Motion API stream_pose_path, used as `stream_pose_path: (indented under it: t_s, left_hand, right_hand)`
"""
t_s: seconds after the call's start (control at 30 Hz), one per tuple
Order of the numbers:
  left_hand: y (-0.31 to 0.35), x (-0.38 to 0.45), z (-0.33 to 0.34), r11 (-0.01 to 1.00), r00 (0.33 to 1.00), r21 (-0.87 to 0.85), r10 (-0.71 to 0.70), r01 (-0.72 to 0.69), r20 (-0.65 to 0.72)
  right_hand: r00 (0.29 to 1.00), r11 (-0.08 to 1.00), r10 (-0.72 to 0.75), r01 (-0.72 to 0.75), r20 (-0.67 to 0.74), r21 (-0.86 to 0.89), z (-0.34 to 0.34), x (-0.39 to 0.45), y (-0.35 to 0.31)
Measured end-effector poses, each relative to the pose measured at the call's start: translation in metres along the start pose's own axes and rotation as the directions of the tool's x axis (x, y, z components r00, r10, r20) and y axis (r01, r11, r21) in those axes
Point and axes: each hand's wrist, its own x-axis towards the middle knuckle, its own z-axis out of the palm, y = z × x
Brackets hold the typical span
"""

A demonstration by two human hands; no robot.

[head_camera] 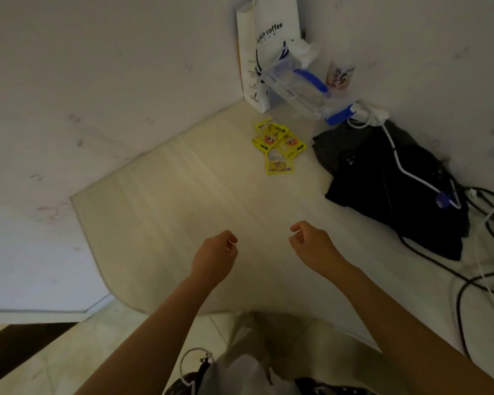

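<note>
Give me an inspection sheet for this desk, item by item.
Surface: pale wood desk, rounded front-left corner.
Job's things: yellow packets, a loose overlapping pile towards the back corner, untouched.
Clutter: white paper coffee bag upright in the corner; clear box with blue clips tilted in front of it; printed cup; black fabric heaped at right.
Hands: left hand and right hand hover above the desk, fingers curled, nothing held.
Cables: white cable coiled behind the black fabric; black cables loop at the right edge.
Surroundings: white walls on two sides; tiled floor below.
</note>
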Motion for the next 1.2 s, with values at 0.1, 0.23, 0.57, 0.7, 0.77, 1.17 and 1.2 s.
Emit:
stream_pose_path:
  t_s: [0.1, 0.23, 0.57, 0.7, 0.77, 1.17, 1.2]
  left_hand:
    - [0.005, 0.044, -0.011, 1.000, 0.999, 0.013, 0.023, -0.023, 0.024]
    - [0.010, 0.106, -0.024, 0.997, 0.996, 0.034, 0.070, -0.072, 0.063]
    - [0.039, 0.234, -0.032, 0.977, 0.983, 0.136, 0.148, -0.162, 0.106]
    - [0.055, 0.279, -0.027, 0.959, 0.975, 0.191, 0.188, -0.208, 0.115]
    - [0.065, 0.302, -0.022, 0.952, 0.973, 0.207, 0.205, -0.224, 0.110]
    - [0.092, 0.392, 0.015, 0.884, 0.888, 0.219, 0.338, -0.413, 0.312]
    - [0.090, 0.394, 0.016, 0.864, 0.877, 0.248, 0.350, -0.438, 0.329]
  right_hand:
    - [1.000, 1.000, 0.024, -0.024, -0.009, 0.008, -0.009, 0.032, -0.009]
    - [0.998, 0.999, 0.045, -0.045, -0.052, -0.008, -0.020, 0.076, -0.020]
    - [0.998, 0.989, 0.017, -0.026, -0.064, -0.149, -0.056, 0.184, -0.038]
    - [0.998, 0.977, -0.024, 0.012, -0.053, -0.213, -0.068, 0.233, -0.046]
    - [0.999, 0.964, -0.024, 0.013, -0.040, -0.265, -0.069, 0.261, -0.047]
    - [0.998, 0.865, -0.060, 0.036, -0.032, -0.500, -0.038, 0.325, -0.024]
    - [0.998, 0.858, -0.060, 0.037, -0.029, -0.513, -0.038, 0.326, -0.022]
